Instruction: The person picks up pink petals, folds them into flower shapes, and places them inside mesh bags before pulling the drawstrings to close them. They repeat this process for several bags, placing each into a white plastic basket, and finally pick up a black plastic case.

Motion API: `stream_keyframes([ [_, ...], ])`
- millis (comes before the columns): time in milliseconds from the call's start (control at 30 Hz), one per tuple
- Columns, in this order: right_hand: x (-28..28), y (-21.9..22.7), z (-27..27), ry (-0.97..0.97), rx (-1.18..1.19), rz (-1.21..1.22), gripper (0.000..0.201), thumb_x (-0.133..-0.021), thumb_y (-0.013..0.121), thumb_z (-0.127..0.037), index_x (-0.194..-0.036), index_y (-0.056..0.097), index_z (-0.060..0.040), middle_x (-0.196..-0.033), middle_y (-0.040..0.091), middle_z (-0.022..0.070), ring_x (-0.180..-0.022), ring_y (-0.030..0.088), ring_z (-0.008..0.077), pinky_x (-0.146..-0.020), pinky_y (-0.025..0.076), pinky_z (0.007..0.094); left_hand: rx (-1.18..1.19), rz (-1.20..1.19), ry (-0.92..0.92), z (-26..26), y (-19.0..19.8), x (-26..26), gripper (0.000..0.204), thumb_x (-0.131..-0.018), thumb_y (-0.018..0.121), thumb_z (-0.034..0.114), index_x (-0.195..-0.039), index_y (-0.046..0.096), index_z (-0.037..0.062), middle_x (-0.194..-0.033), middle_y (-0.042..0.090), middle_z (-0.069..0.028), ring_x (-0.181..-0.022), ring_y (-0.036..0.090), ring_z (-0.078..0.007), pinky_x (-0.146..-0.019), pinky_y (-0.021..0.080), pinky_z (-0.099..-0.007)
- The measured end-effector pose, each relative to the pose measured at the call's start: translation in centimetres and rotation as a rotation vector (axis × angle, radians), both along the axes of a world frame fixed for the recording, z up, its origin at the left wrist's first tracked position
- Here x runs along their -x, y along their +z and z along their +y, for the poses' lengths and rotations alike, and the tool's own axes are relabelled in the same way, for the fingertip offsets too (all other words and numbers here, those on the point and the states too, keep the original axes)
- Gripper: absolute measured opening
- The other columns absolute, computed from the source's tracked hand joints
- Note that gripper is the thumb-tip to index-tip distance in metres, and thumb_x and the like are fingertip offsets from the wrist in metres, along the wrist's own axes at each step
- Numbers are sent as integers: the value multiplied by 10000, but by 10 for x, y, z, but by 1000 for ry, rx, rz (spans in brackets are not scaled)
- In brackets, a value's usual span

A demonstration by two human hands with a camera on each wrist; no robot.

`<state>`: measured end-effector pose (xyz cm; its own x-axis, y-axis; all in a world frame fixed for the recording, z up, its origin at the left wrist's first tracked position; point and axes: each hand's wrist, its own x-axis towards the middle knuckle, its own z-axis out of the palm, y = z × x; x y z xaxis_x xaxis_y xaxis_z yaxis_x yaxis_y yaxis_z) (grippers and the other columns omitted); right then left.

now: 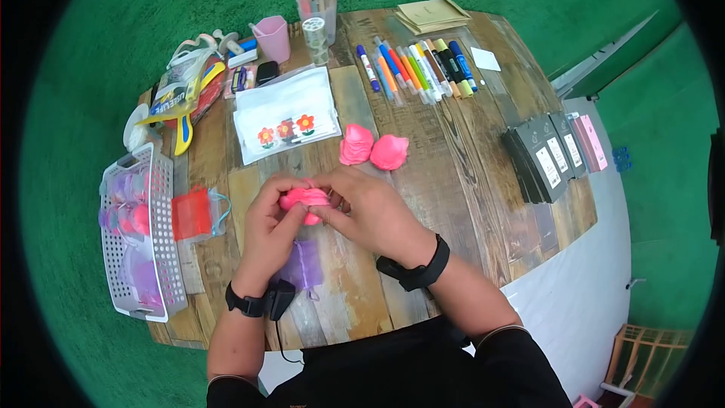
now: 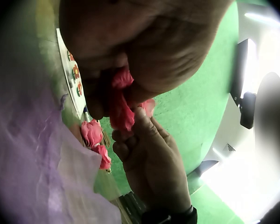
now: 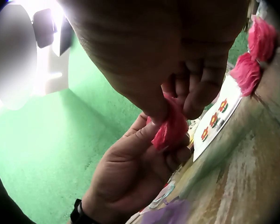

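Both hands meet over the near middle of the table, around a bundle of soft pink petals with thin ruffled layers. My left hand pinches it from one side between thumb and fingers. From the other side my right hand pinches it too, the two thumbs close together. Pink layers show between the fingers in the right wrist view. Beyond the hands lie two more pink petal bundles, one crumpled and one rounder. A sheer purple drawstring pouch lies below the hands.
A white basket with pink and purple items stands at the left, beside a red mesh pouch. White flower-print bags, a pink cup and several markers lie farther back. Black boxes stand at the right.
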<state>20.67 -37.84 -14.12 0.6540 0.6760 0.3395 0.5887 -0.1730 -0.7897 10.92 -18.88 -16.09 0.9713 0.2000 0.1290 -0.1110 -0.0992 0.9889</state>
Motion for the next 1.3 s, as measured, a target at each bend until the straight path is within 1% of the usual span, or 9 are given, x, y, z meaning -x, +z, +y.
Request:
stream_keyframes([
  [100,1,3,0,3,-33,216,279,-941,794,-150,-1177,725,-18,-996,714,163,-875,731,309,-781,590,421,107,42,29,-4,10,2,383,-991,632,-108,-1358,593,-9,-1230,633,-72,-1163,644,-154,-1003,532,-294],
  [167,2,-5,1,-1,-101,238,253,-943,791,-143,-1153,730,-14,-958,710,155,-828,721,285,-756,584,406,185,78,18,0,11,0,444,-991,663,-100,-1417,571,-14,-1262,641,-80,-1168,650,-137,-988,543,-288],
  [467,1,-15,6,-32,-111,378,255,-941,802,-146,-1152,744,-16,-948,735,115,-792,710,220,-727,566,352,281,163,-19,19,2,1,223,-1003,743,9,-1222,702,2,-1144,752,-26,-1018,686,-83,-907,540,-239],
  [600,3,-13,9,-32,-159,203,278,-939,800,-133,-1184,750,-13,-953,750,110,-828,722,192,-768,570,316,131,69,4,16,7,1,173,-1014,743,28,-1182,707,4,-1062,726,-3,-965,669,-64,-852,533,-230],
  [900,-1,-29,6,-59,-148,373,260,-928,806,-123,-1146,748,6,-939,745,35,-865,695,98,-784,558,282,35,47,25,5,13,2,183,-1002,768,87,-1168,707,39,-1020,682,15,-881,636,-57,-754,502,-253],
  [1000,-12,-21,-4,-104,-235,412,226,-938,798,-106,-1128,743,5,-939,727,-10,-837,648,54,-760,537,259,-380,-90,169,-4,40,11,202,-997,754,108,-1181,701,46,-1034,627,-24,-860,657,-117,-739,503,-281],
  [1033,-14,-16,-10,-120,-255,431,222,-941,795,-102,-1128,743,5,-942,725,-14,-827,637,49,-751,531,255,-525,53,71,-7,59,24,229,-986,714,45,-1214,707,72,-1162,635,-60,-997,694,-183,-814,545,-332],
  [1167,-17,-10,-40,-69,-111,406,214,-949,788,-92,-1140,751,-2,-949,717,-33,-798,601,38,-733,503,242,-891,-61,-262,-15,58,51,288,-887,661,-10,-1152,728,80,-1160,633,-121,-997,696,-334,-839,567,-456],
  [1300,7,-8,-46,-9,-77,494,223,-956,792,-118,-1154,770,-19,-921,708,-61,-815,598,33,-771,490,237,-1142,35,-300,-11,52,59,275,-903,621,36,-1147,740,79,-1082,607,-122,-1008,695,-330,-855,560,-458],
])
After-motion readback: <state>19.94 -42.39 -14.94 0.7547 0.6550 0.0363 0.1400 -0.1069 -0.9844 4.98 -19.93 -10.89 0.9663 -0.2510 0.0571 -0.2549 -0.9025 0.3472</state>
